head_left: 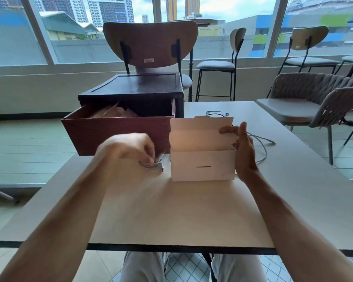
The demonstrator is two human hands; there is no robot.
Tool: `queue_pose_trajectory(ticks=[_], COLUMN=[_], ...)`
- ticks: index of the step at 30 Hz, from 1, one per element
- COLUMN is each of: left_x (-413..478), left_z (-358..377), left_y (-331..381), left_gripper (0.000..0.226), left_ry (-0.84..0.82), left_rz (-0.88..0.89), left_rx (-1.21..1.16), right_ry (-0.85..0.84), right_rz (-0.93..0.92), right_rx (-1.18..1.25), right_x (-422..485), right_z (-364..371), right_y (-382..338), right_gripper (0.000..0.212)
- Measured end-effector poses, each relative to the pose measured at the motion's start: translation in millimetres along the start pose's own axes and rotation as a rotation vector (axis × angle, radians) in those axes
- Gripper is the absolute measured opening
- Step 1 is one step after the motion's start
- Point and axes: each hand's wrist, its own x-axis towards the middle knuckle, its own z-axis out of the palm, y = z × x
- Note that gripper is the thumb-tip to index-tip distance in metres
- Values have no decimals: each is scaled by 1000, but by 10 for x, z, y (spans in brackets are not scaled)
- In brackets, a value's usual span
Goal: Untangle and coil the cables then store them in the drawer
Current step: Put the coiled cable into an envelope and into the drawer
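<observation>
One thin coiled cable (151, 165) is pinched by the left hand (128, 149); one white cardboard box (203, 164) is gripped by the right hand (245, 153).

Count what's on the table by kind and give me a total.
Cables: 2, a coiled cable in the left hand and a loose cable
White box: 1, held by the right hand
Drawer unit: 1
Small dark item behind the box: 1
Total: 5

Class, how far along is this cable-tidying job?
Done: the drawer stands open. In hand: the left hand grips a coiled cable; the right hand holds the white box open. Left: the loose cable beside the box needs coiling; both need storing.
</observation>
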Motion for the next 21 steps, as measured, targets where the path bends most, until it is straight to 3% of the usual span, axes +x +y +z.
queue_pose_trajectory(ticks=[3,6,11,16,21], left_x=[79,88,-4,-127,-459], left_z=[274,376,332,53,-334], left_y=[-103,-96,-69,-39,149], left_gripper=[32,18,11,25,17], left_ry=[-10,61,4,93,193], left_rz=[-25,28,86,160,317], left_rx=[30,-10,-51,-332,-506], right_ry=[4,15,0,17,31], right_rz=[-12,-12,-8,-35,-96], right_rx=[-22,-21,-44,-34,-7], right_x=[0,-13,-22,-44,-32], right_z=[0,15,24,20,14], right_y=[11,-9,-4,-6,18], right_gripper=[64,61,64,64,61])
